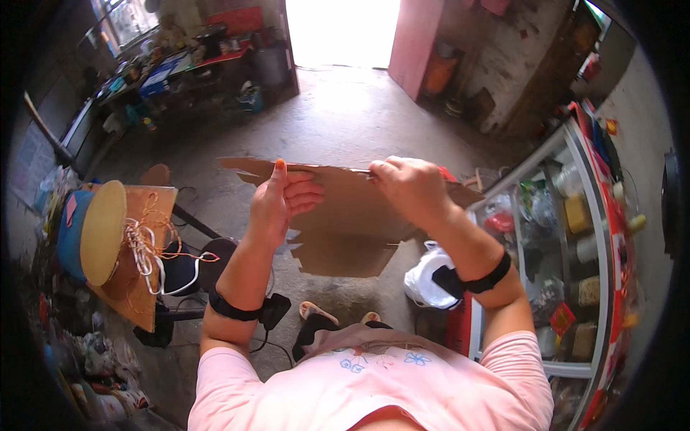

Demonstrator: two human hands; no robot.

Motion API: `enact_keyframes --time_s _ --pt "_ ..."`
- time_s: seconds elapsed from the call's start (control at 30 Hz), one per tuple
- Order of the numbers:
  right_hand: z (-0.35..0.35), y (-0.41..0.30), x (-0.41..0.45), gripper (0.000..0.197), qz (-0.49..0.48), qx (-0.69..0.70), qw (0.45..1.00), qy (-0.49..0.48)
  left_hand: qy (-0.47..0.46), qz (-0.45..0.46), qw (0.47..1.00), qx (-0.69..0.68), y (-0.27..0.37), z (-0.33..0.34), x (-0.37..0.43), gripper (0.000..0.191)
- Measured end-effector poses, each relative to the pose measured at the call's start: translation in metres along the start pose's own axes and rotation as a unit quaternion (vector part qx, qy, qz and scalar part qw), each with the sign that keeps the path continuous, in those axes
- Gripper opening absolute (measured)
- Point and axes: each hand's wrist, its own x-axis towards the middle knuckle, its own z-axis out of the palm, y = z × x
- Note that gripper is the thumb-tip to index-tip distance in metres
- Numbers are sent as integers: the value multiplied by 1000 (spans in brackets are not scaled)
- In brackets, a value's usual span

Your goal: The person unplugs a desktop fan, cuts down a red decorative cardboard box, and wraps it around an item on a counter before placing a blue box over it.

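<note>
A torn, flat sheet of brown corrugated cardboard (350,215) hangs in front of me, with ragged sides and a narrower lower part. My right hand (412,186) pinches its upper edge right of the middle, fingers curled over it. Across the near face of the sheet, toward its left, lies my left hand (285,196). Its thumb points up near the top edge and is orange at the tip; the fingers extend to the right, apart from the thumb. It does not grip the sheet. Each forearm wears a black strap with a small black device.
To my right stands a glass-doored display fridge (563,248) with packed goods inside. A white plastic bag (428,277) is beside it. On the left, a wooden board (161,202) bears coiled white cord (141,253). A cluttered table (183,64) stands left of the bright doorway (342,32).
</note>
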Motion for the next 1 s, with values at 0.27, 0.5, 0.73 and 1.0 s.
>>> enact_keyframes --time_s 0.27,0.5,0.73,1.0 --pt "20 -16 88 27 59 214 959 -177 288 328 698 568 45 -163 -19 70" --pt "50 -49 145 25 67 286 925 -242 -72 -42 991 -107 68 -204 -39 57" --pt "105 -76 171 24 -129 146 981 -27 96 -50 983 -146 42 -175 -54 22" --pt "139 -167 174 23 -91 251 963 46 195 69 976 -72 30 -140 -20 29"
